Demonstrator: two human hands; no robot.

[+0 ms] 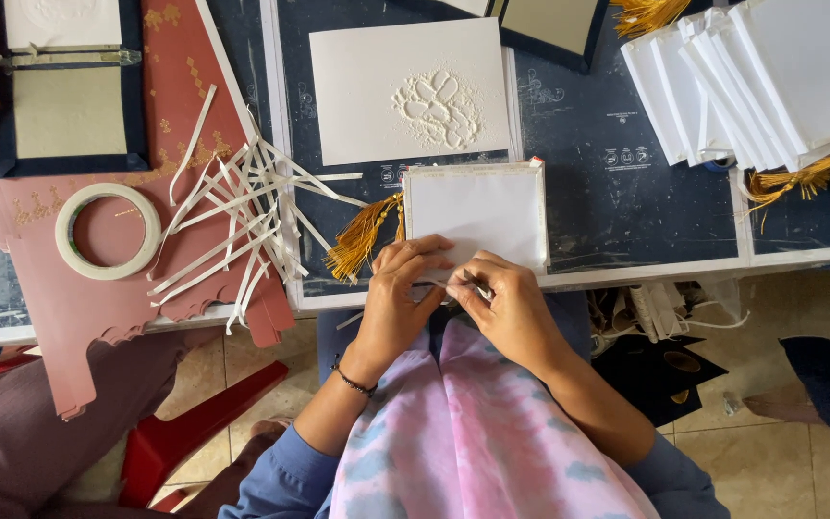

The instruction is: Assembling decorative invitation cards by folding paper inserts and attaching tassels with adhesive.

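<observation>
A white card (477,207) with a gold tassel (362,235) at its left side lies at the table's near edge. My left hand (398,288) rests on the card's lower left corner, fingers curled over the edge. My right hand (503,306) meets it just to the right, pinching a thin white strip (463,287) along the card's bottom edge. Both thumbs and forefingers touch at the strip.
A pile of peeled white strips (237,221) and a tape roll (108,231) lie left on maroon card. An embossed white sheet (410,91) lies behind. Stacked white cards (761,77) sit at the far right. A red chair (194,432) stands below left.
</observation>
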